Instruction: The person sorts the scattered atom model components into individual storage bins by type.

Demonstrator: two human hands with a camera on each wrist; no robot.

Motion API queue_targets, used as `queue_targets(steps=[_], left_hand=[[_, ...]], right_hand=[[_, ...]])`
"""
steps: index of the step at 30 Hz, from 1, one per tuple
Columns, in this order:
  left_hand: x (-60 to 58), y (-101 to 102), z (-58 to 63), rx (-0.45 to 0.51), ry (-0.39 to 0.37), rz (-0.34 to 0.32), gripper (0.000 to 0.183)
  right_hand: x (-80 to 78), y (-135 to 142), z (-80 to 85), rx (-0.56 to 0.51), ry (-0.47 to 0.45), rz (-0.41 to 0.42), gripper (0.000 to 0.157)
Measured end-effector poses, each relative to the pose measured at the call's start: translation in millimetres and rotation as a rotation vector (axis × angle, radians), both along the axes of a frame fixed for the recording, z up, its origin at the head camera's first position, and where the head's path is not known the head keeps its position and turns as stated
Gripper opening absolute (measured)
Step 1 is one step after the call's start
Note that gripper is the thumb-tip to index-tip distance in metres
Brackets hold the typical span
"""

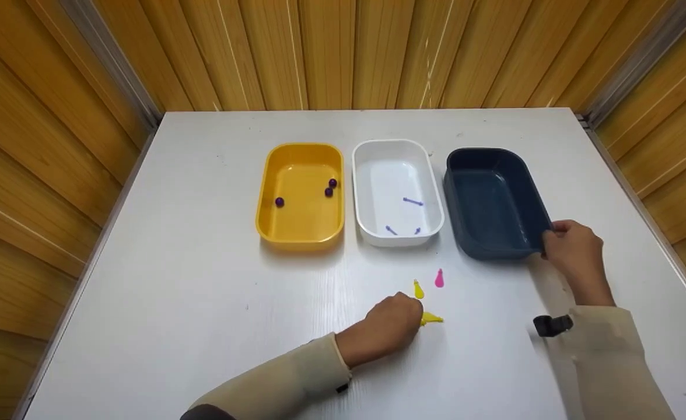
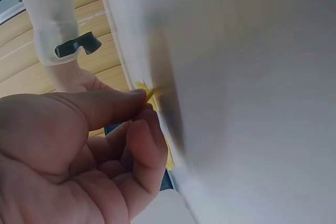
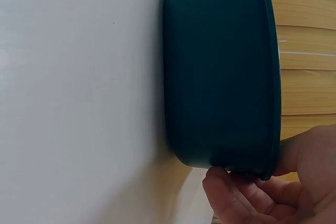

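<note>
My left hand [image 1: 392, 321] is low over the table, pinching a small yellow balloon [image 2: 151, 94] between thumb and forefinger. Beside its fingertips lies more yellow [image 1: 432, 318]; whether that is one balloon or more, I cannot tell. Just beyond the hand are another flat yellow balloon [image 1: 418, 290] and a pink balloon [image 1: 439, 279]. With thumb and fingers, my right hand [image 1: 575, 254] grips the near right corner of a dark blue tub [image 3: 220, 72]. No contents show inside the tub in the head view.
Left of the blue tub stands a white tub [image 1: 398, 240] with three short purple sticks [image 1: 413, 202]. Farther left, a yellow tub [image 1: 299, 245] contains three dark purple beads [image 1: 279, 202]. Wood-patterned walls [image 1: 331, 52] border the white table [image 1: 174, 262] at the back and sides.
</note>
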State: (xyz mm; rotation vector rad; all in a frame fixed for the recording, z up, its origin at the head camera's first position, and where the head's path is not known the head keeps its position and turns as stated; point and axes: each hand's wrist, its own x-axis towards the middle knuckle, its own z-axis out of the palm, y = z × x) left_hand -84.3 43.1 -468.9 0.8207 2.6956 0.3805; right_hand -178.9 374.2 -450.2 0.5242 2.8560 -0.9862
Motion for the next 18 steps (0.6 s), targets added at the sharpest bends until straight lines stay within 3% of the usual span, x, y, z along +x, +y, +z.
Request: queue_targets(steps=[7, 18], left_hand=[[-13.5, -0.3, 10.0, 0.053, -0.037, 0.013, 0.01], [-33.0, 5.8, 18.5, 0.134, 0.019, 0.024, 0.01]], right_hand=[[0.2, -0.9, 0.1, -0.007, -0.01, -0.008, 0.051], [0.2, -1.6, -0.8, -0.006, -0.021, -0.007, 0.051]])
